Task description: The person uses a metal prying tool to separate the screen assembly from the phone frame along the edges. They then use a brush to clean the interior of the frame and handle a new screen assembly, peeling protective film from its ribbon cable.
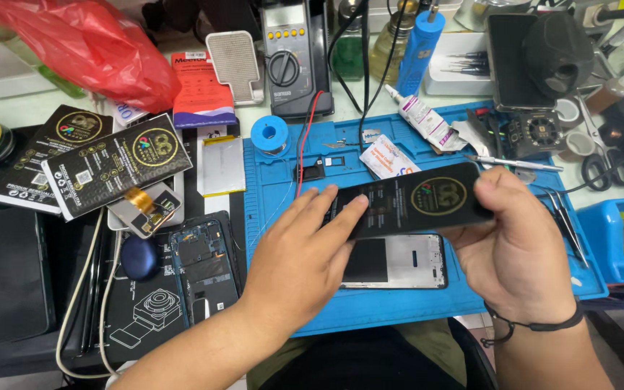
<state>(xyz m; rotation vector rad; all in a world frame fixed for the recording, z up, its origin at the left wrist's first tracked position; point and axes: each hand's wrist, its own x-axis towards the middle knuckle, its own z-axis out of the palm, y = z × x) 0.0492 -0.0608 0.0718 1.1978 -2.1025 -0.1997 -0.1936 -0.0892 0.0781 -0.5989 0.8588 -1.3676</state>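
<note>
The blue silicone work mat (399,303) is occupying the centre and right of the frame, and both hands are working above its lower middle. The left hand (305,249) is reaching in from the lower centre with its fingers extended and nearly flat, the fingertips pressing on the left end of a black rectangular package (417,198) with a gold round emblem; the hand is not closing around it. The right hand (518,245), wearing a black cord at the wrist, is curling partly shut around the right end of the same package, thumb on top and fingers underneath, and is holding it tilted just above the mat. Directly below the package, an opened phone body (399,261) is lying flat on the mat, showing a dark panel at left and a pale inner plate at right. At the upper left of the frame a red plastic bag (88,47) is resting on the bench. A black multimeter (290,58) is standing at the upper centre, with red and black leads trailing down onto the mat. Left of the mat, a second stripped phone frame (204,263) is lying on a dark pad, beneath two similar black packages (113,166). A small blue spool (269,133) is sitting at the mat's upper left corner.
</note>
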